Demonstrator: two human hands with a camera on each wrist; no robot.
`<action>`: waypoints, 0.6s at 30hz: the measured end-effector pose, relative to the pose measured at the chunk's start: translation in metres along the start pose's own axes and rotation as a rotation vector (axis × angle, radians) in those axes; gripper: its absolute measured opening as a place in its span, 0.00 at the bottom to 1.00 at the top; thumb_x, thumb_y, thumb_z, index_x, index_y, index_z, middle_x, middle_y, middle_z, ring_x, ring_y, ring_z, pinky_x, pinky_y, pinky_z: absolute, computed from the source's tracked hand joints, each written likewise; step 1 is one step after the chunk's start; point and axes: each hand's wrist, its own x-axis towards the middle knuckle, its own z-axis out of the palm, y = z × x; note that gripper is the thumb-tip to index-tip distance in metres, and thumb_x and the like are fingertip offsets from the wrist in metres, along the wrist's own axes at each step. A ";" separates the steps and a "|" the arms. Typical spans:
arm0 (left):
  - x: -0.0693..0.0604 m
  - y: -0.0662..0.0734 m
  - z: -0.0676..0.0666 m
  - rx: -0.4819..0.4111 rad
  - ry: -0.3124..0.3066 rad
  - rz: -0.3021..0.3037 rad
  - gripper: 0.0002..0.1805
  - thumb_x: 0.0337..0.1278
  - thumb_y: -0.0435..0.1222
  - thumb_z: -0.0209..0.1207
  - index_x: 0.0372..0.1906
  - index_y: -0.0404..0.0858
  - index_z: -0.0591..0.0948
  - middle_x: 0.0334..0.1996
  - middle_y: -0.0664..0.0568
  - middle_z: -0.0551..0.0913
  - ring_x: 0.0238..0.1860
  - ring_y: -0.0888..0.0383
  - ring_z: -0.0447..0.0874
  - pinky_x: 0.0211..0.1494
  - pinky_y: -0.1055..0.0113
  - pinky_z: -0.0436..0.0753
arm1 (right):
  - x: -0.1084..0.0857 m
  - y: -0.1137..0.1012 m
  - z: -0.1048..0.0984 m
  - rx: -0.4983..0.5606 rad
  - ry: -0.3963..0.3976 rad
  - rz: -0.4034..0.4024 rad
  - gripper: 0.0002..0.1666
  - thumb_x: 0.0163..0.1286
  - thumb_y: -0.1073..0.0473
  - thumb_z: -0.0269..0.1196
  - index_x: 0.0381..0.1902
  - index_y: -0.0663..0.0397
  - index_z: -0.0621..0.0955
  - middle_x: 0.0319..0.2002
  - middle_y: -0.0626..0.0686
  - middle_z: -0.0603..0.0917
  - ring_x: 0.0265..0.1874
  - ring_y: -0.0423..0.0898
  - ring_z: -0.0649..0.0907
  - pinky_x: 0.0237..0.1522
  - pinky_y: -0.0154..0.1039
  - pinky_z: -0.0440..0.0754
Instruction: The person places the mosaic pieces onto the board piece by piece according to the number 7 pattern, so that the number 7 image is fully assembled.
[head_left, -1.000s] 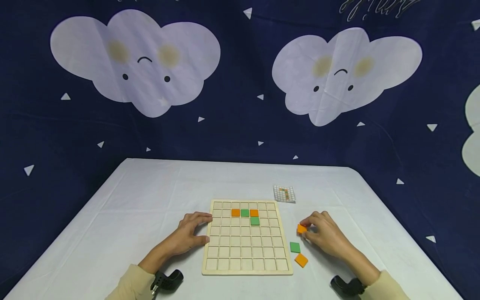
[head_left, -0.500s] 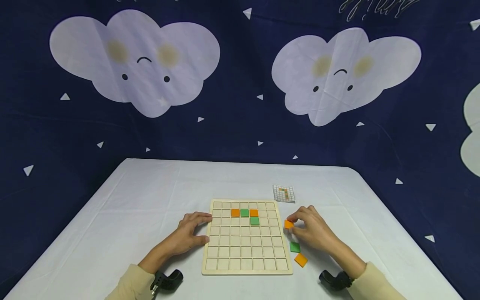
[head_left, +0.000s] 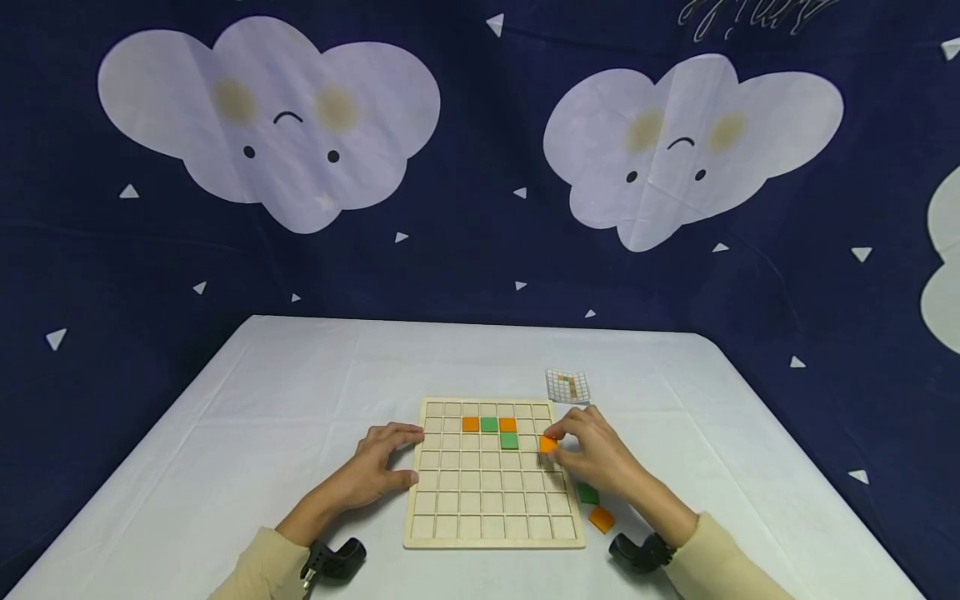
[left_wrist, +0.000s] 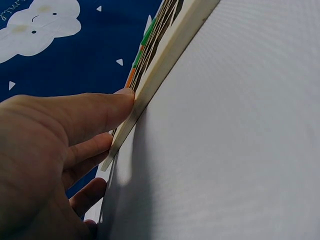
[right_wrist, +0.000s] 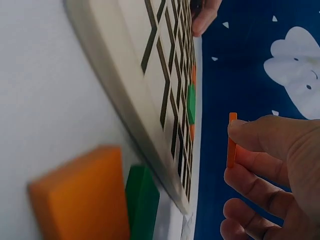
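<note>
My right hand (head_left: 600, 457) pinches an orange square tile (head_left: 548, 444) between thumb and fingers. It holds the tile above the right side of a wooden grid board (head_left: 470, 504); in the right wrist view the held tile (right_wrist: 232, 140) appears edge-on, raised off the board. My left hand (head_left: 375, 468) rests at the board's left edge, thumb and fingertips touching the rim (left_wrist: 150, 82). Near the board's top lie an orange tile (head_left: 470, 424), a green tile (head_left: 489, 424) and another orange tile (head_left: 507, 424) in one row. A second green tile (head_left: 509, 441) sits below the rightmost.
Right of the board, a loose green tile (head_left: 588, 493) and a loose orange tile (head_left: 602, 520) lie on the white tablecloth (head_left: 337, 358). Beyond the board's upper right corner is a small pattern card (head_left: 567, 386). A dark blue cloud-printed cloth (head_left: 480, 267) hangs behind.
My right hand has carried the orange tile leftward, from beside the board to over its right columns. My left hand has stayed at the board's left edge.
</note>
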 end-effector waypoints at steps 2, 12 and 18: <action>0.000 0.000 0.000 -0.003 0.000 0.002 0.29 0.46 0.35 0.67 0.58 0.38 0.76 0.63 0.52 0.71 0.66 0.47 0.58 0.66 0.42 0.52 | 0.002 -0.003 0.002 0.009 -0.010 0.001 0.12 0.52 0.58 0.70 0.37 0.45 0.85 0.35 0.39 0.79 0.38 0.39 0.68 0.42 0.37 0.68; 0.000 0.000 -0.001 0.004 -0.002 0.016 0.29 0.46 0.35 0.66 0.59 0.38 0.75 0.63 0.51 0.71 0.65 0.48 0.60 0.65 0.43 0.53 | 0.006 -0.014 0.013 0.019 -0.032 -0.048 0.12 0.52 0.57 0.69 0.38 0.46 0.85 0.35 0.39 0.80 0.35 0.37 0.66 0.37 0.33 0.66; 0.000 -0.001 0.000 0.010 0.000 0.009 0.30 0.46 0.36 0.66 0.59 0.39 0.75 0.63 0.52 0.71 0.64 0.49 0.60 0.65 0.44 0.54 | 0.007 -0.018 0.020 0.038 -0.042 -0.068 0.13 0.51 0.58 0.69 0.38 0.47 0.85 0.36 0.39 0.80 0.35 0.37 0.66 0.38 0.33 0.65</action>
